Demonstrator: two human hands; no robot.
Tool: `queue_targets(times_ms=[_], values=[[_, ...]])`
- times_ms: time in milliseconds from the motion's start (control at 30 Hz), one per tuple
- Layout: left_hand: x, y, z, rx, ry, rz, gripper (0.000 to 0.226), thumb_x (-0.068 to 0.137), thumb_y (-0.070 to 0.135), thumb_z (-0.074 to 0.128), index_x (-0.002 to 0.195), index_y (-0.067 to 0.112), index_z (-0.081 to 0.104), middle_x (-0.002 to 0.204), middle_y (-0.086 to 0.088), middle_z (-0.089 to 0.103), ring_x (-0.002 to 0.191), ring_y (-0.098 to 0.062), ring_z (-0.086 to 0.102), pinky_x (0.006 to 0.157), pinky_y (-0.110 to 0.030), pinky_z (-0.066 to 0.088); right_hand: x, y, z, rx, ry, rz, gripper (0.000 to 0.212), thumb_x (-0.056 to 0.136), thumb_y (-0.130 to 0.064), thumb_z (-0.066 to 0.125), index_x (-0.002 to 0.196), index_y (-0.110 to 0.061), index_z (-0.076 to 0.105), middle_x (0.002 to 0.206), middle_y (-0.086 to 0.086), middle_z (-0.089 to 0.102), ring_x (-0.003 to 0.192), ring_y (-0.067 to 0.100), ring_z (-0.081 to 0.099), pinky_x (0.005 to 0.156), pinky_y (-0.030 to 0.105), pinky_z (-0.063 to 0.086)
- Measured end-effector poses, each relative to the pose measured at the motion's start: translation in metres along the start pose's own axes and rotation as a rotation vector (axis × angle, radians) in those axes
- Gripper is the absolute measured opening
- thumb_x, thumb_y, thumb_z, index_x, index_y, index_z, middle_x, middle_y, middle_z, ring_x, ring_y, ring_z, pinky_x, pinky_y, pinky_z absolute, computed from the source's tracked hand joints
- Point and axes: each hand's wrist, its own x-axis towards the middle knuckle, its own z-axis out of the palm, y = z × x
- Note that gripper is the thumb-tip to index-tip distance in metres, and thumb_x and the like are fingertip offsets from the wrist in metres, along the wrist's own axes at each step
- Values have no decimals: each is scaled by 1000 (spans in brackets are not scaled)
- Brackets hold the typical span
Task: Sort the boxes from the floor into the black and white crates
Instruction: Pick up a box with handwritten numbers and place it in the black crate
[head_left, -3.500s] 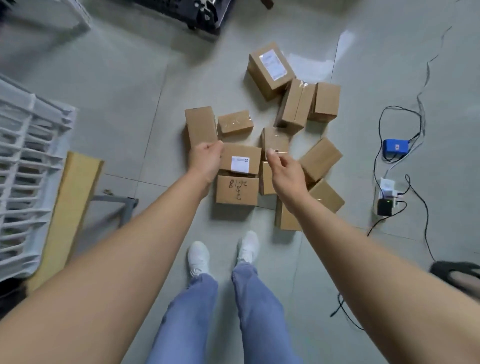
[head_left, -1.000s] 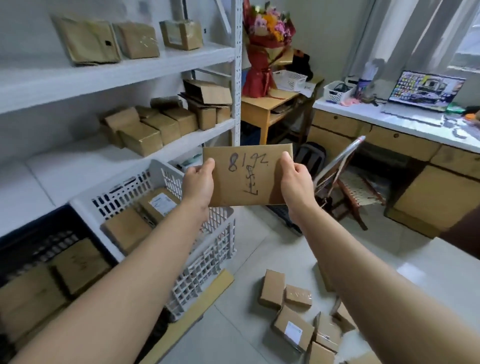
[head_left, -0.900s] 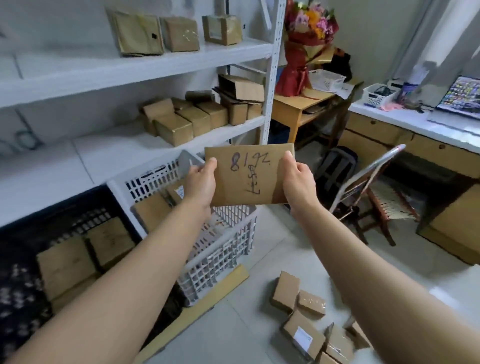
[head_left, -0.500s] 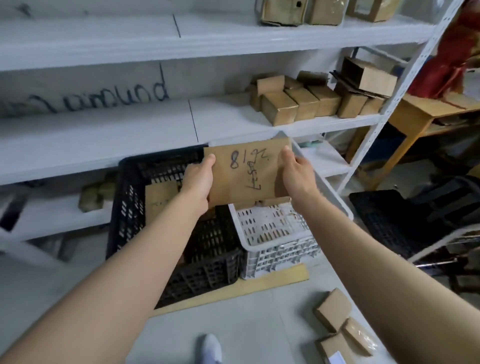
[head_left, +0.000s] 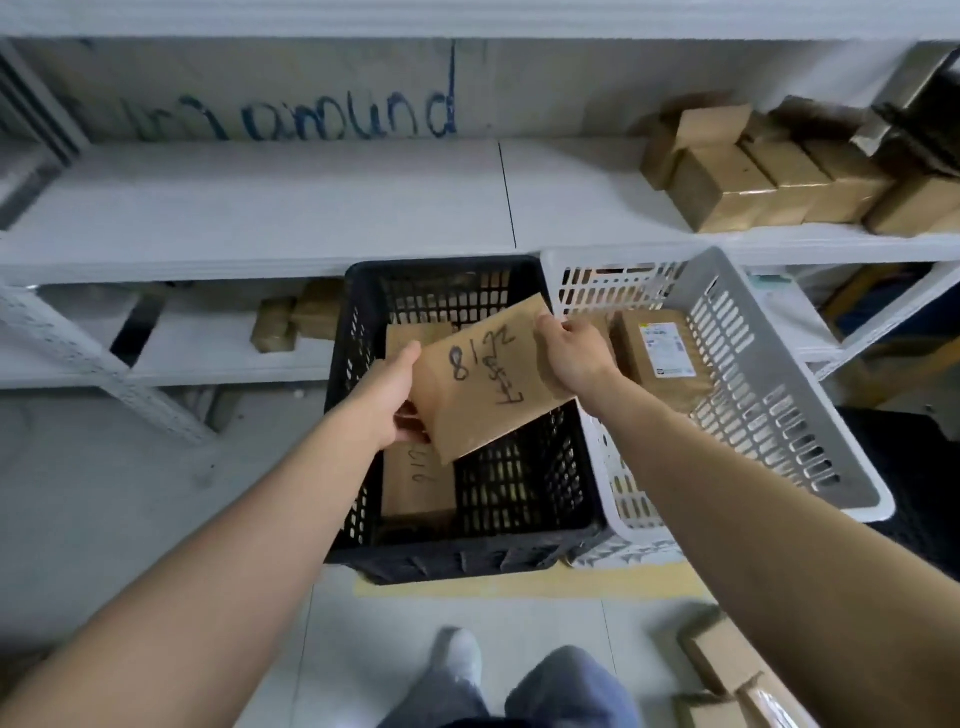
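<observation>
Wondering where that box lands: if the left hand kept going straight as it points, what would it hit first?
Likely the brown box lying in the black crate, beneath the left hand and the scribbled box it holds; depth is unclear.

The held box (head_left: 488, 384) covers part of a crated box (head_left: 418, 488); floor boxes (head_left: 722, 657) are cut off.

On the top face of the tilted cardboard box (head_left: 488, 384), black handwriting is seen: "81" can be read, the rest is unclear. On the wall (head_left: 156, 78), blue letters ending in "ound" are written. On the labelled box (head_left: 675, 384) in the white crate (head_left: 779, 364), a printed white label is stuck, too small to be read.
</observation>
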Motion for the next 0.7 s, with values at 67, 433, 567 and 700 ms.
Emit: queue_targets(times_ms=[67,433,567,700], values=[[9,-6,-8,-15,0,-58,33,89,51,56,101,20,54,103,-15,62,91,-35,63,66,-55,57,10,1,11,-39,-76,33,54,92,-53,41,124,-10,53,110,6,56,95,22,51,79,34,38],[41,-67,5,-184,-31,-353,14,94,9,54,106,11,49,107,-19,58,94,-34,63,73,-53,58,65,5,57,-561,-342,8,64,94,-59,30,125,-8,53,113,12,57,101,26,54,97,39,43],[51,-91,27,-289,-34,-444,24,96,10,50,118,8,40,103,-23,52,93,-39,59,73,-56,55,77,19,71,-728,-376,-28,44,101,-30,24,140,-16,40,135,18,47,127,36,38,111,50,21],[67,-107,41,-308,-11,-514,10,98,12,48,99,4,42,90,-21,50,86,-37,58,89,-58,49,88,49,83,-841,-400,-63,51,92,1,34,141,-13,34,139,21,37,126,41,36,106,56,23]])
